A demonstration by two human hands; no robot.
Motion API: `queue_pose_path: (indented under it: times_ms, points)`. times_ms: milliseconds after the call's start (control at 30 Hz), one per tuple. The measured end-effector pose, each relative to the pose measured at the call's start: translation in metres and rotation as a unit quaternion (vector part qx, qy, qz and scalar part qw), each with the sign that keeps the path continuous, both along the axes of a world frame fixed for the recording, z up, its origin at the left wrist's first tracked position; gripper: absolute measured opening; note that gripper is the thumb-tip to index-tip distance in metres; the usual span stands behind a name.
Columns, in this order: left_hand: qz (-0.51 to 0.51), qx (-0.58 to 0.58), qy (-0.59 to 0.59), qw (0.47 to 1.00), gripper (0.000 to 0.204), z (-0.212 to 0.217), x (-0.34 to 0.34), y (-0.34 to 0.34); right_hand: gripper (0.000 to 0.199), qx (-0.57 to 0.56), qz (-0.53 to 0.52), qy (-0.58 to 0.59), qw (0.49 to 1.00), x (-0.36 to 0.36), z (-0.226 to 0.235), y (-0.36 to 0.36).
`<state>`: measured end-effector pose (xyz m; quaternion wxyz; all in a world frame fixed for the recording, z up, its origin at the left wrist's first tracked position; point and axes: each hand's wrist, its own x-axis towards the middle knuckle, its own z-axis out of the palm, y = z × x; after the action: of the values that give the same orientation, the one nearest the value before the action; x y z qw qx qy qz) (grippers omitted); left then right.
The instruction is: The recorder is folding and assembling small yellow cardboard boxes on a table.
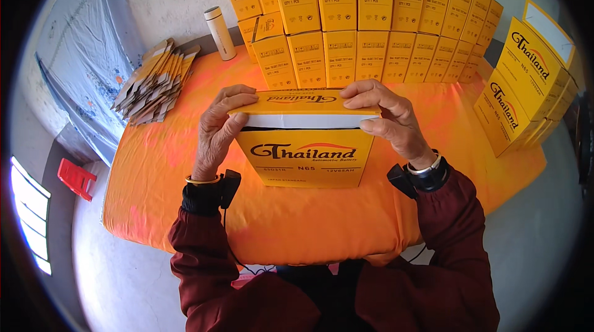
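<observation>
I hold both hands, left hand point(218, 131) and right hand point(390, 120), clamped on a yellow box point(304, 146), pressing its top flap down on the table point(154, 165); finished boxes point(352, 23) stand beyond, flat cartons point(154, 81) wait left.

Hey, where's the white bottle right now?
In the head view the white bottle stands upright at the table's far left, between the fanned stack of flat cartons and the rows of yellow boxes.
</observation>
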<state>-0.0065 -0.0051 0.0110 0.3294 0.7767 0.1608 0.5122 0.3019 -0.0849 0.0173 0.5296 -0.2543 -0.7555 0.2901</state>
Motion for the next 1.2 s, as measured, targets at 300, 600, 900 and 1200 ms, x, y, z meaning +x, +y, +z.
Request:
queue_pose_path:
  times_ms: [300, 600, 900, 1200]
  points:
    - [-0.007, -0.006, 0.008, 1.0, 0.027, -0.006, -0.008, -0.009, 0.019, 0.049, 0.004, -0.026, 0.998, -0.005, -0.003, -0.001]
    - [0.124, 0.223, 0.199, 0.946, 0.054, 0.061, 0.012, -0.038, 0.025, 0.165, -0.043, -0.059, 0.984, -0.016, -0.02, 0.009]
    - [0.099, 0.214, 0.504, 0.831, 0.09, 0.054, 0.042, -0.029, 0.021, 0.17, -0.027, -0.052, 0.984, -0.024, -0.023, 0.019]
    - [-0.012, -0.182, 0.193, 0.964, 0.101, -0.026, -0.015, -0.001, 0.016, 0.112, 0.012, -0.048, 0.992, -0.006, -0.026, 0.027]
